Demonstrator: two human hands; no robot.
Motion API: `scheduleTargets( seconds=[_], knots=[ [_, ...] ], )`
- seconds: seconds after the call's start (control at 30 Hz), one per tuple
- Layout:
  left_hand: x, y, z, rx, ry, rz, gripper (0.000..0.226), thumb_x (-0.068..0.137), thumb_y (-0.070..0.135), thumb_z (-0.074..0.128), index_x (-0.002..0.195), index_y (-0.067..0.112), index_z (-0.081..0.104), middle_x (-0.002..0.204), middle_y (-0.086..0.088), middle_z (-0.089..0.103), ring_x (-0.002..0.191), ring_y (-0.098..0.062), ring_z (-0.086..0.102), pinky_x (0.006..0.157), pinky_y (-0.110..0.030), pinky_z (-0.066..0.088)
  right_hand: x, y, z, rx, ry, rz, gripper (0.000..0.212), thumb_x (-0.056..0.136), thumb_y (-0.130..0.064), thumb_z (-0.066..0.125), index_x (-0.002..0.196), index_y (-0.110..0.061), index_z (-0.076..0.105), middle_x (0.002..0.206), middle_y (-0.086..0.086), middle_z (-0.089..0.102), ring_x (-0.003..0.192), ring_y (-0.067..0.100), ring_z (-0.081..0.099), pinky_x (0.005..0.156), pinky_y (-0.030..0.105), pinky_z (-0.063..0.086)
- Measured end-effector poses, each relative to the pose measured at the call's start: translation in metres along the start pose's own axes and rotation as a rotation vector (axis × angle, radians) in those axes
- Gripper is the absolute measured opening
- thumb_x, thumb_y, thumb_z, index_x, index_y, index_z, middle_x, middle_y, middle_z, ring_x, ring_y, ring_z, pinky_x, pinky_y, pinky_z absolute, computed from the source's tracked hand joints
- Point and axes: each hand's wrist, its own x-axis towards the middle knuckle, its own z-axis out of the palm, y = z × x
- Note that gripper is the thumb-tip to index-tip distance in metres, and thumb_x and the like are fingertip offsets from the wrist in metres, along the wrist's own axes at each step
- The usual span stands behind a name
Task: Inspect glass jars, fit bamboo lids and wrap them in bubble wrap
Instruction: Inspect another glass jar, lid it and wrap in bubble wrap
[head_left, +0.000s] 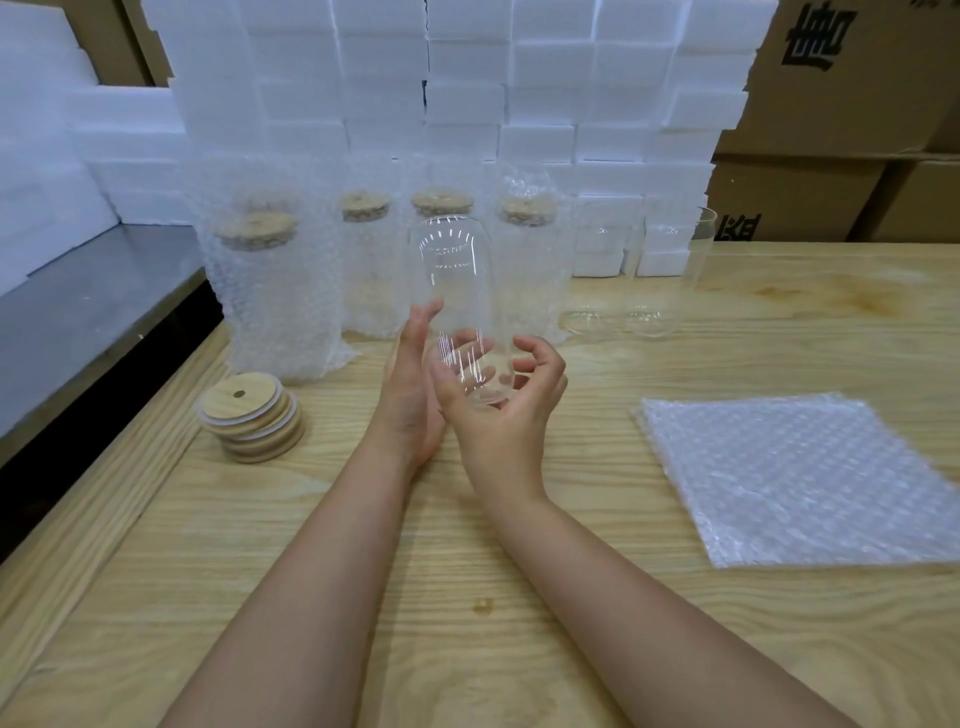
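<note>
spare bamboo lids are stacked at left; behind them several wrapped jars stand lidded and finished. above the worktop the left grip lies flat-fingered against a bare glass jar, and the right grip curls round its lower end. this looks like inspection, with lid and wrap still to come. two unwrapped jars wait, with bubble wrap sheets at right. the carton print is cut off and unreadable.

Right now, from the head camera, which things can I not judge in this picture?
- Head view: chips or cracks in the glass jar; clear glass with glare, too fine.
- Head view: the rear wrapped jar, mostly hidden behind the front wrapped jar.
- Head view: how many bubble wrap sheets; the edges blur together.
- Head view: print on the cardboard box, cut by the top edge.
</note>
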Motion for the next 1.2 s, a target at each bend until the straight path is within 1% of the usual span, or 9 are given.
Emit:
scheduleTargets(
  seconds=[0.17,0.27,0.33,0.43,0.53,0.7,0.87,1.03,1.2],
  knots=[
    [0.000,0.000,0.001,0.052,0.024,0.019,0.070,0.069,0.066,0.069,0.125,0.029,0.049,0.102,-0.005,0.062,0.101,-0.024,0.065,0.095,-0.051,0.049,0.004,0.001,0.000,0.027,0.030,0.021,0.062,0.071,-0.015,0.083,0.111,-0.026,0.037,0.113,0.002,0.038,0.103,0.006,0.044,0.092,0.031,0.047],
    [0.000,0.001,0.003,0.005,-0.017,0.001,0.104,0.037,0.071,0.083,0.128,0.036,0.047,0.111,-0.009,0.063,0.105,-0.028,0.065,0.088,-0.053,0.052,0.005,0.000,-0.001,0.201,0.036,0.091,0.052,0.075,-0.017,0.079,0.109,-0.024,0.041,0.111,0.010,0.046,0.091,-0.001,0.055,0.074,0.017,0.050],
    [0.000,0.001,0.003,-0.026,-0.027,-0.007,0.094,0.054,0.073,0.075,0.136,0.042,0.040,0.121,-0.013,0.062,0.107,-0.031,0.065,0.086,-0.054,0.052,0.005,-0.001,-0.001,0.300,0.044,0.126,0.044,0.075,-0.025,0.072,0.106,-0.022,0.042,0.098,0.001,0.049,0.073,-0.010,0.056,0.064,0.010,0.046],
    [0.001,-0.001,0.000,-0.058,-0.035,-0.011,0.074,0.075,0.070,0.047,0.144,0.049,0.028,0.127,-0.017,0.061,0.111,-0.037,0.063,0.084,-0.052,0.052,0.006,0.003,0.000,0.344,0.047,0.222,0.029,0.087,-0.027,0.065,0.105,-0.024,0.042,0.092,-0.004,0.055,0.080,0.005,0.061,0.076,0.027,0.054],
    [0.000,-0.002,-0.001,-0.087,-0.072,-0.056,0.071,0.079,0.071,0.040,0.145,0.048,0.027,0.126,-0.020,0.062,0.097,-0.034,0.069,0.063,-0.038,0.057,0.006,0.004,0.003,0.440,0.048,0.320,0.015,0.096,-0.024,0.052,0.106,-0.019,0.042,0.075,-0.012,0.066,0.076,0.009,0.064,0.075,0.034,0.056],
    [0.001,-0.001,-0.001,-0.021,-0.141,-0.096,0.105,0.050,0.073,0.076,0.141,0.042,0.034,0.120,-0.021,0.065,0.085,-0.028,0.070,0.064,-0.035,0.056,0.007,0.000,0.002,0.500,0.097,0.392,0.013,0.101,-0.026,0.040,0.099,-0.016,0.049,0.077,-0.003,0.061,0.057,0.000,0.063,0.055,0.020,0.053],
    [0.003,-0.003,-0.006,0.059,-0.065,-0.093,0.064,0.081,0.062,0.047,0.140,0.040,0.037,0.117,-0.013,0.069,0.106,-0.027,0.066,0.074,-0.036,0.056,0.008,-0.001,0.002,0.441,0.109,0.479,0.028,0.101,-0.035,0.036,0.092,-0.014,0.053,0.085,0.009,0.057,0.070,0.018,0.062,0.058,0.028,0.055],
    [0.000,0.001,-0.004,0.105,-0.038,-0.037,0.064,0.071,0.072,0.060,0.128,0.046,0.046,0.109,-0.006,0.070,0.094,-0.022,0.067,0.080,-0.040,0.055,0.004,0.001,0.003,0.174,0.145,0.290,0.029,0.094,-0.045,0.047,0.109,-0.020,0.048,0.114,0.011,0.054,0.098,0.027,0.059,0.087,0.041,0.053],
    [-0.001,0.000,-0.003,0.030,-0.065,-0.016,0.069,0.070,0.066,0.070,0.131,0.046,0.045,0.104,-0.005,0.060,0.080,-0.019,0.062,0.071,-0.037,0.054,-0.001,-0.007,0.001,0.012,-0.004,0.036,0.063,0.064,-0.054,0.073,0.111,-0.047,0.032,0.124,-0.005,0.029,0.113,0.013,0.042,0.093,0.029,0.047]
  ],
)
